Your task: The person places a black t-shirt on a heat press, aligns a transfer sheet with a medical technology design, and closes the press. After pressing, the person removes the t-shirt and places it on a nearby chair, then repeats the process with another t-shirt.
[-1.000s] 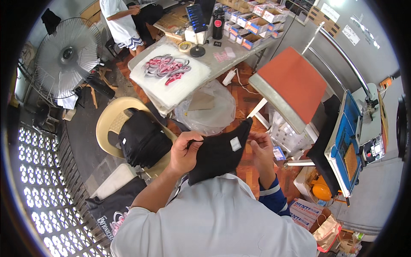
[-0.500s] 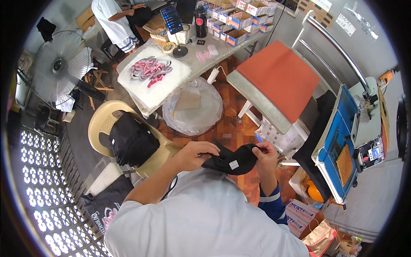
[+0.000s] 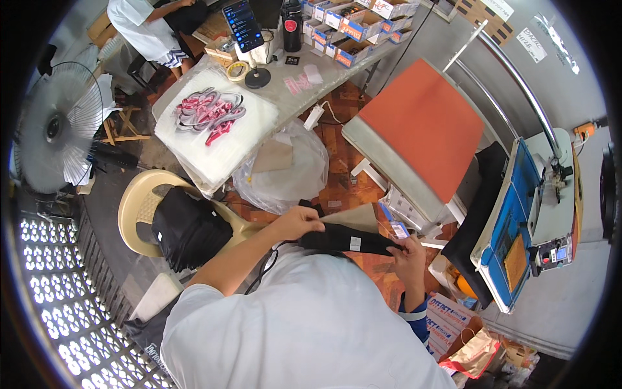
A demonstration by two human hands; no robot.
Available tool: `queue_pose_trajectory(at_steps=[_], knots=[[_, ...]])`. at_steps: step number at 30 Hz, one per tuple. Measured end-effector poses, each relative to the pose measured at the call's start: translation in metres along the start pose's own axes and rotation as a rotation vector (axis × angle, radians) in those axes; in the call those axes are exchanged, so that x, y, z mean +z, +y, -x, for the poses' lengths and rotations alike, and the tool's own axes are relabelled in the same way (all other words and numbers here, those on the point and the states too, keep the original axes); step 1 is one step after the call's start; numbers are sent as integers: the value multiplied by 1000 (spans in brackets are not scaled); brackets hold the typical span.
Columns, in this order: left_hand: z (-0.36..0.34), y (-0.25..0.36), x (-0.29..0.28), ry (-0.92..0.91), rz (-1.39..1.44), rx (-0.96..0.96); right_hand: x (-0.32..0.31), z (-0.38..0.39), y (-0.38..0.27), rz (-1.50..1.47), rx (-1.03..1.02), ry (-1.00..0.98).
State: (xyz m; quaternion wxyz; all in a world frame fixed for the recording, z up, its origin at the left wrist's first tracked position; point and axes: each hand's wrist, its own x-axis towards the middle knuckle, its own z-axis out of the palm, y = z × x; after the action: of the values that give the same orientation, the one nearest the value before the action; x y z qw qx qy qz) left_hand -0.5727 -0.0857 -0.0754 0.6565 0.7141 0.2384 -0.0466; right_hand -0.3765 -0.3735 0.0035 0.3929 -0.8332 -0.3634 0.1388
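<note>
A black cloth piece with a small white label is stretched in a band in front of my body. Its left end is pinched by my left hand, the fingers closed. My right hand grips the other end between thumb and fingers. Just beyond the cloth shows a flat beige surface, partly covered; I cannot tell what it is. To the left, a pile of black cloth lies on a cream plastic chair.
A heat press stands at the right, with an orange-red pad and a blue upper part. White sheets bearing pink-and-black prints lie on the table. A fan and another person are at far left.
The black cloth was curved and bunched; now it is pulled straighter, with my hands farther apart. The beige surface has come into view behind it. My head view has shifted slightly.
</note>
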Motion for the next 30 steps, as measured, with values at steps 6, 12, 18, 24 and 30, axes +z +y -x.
queue_pose_trajectory(at_steps=[6,12,18,24,30], knots=[[-58,-138,-64,552,17,-211,24,-9,-16,-127,85,-34],[-77,-229,-115,831,305,-981,48,-13,-18,-117,104,-37],[-118,-165,-100,623,-336,-206,61,-27,-44,-20,105,-95],[-158,44,-265,1338,-489,438,64,-40,-57,-4,91,-68],[-194,135,-439,1511,-463,593,65,-42,-49,-26,157,-8]])
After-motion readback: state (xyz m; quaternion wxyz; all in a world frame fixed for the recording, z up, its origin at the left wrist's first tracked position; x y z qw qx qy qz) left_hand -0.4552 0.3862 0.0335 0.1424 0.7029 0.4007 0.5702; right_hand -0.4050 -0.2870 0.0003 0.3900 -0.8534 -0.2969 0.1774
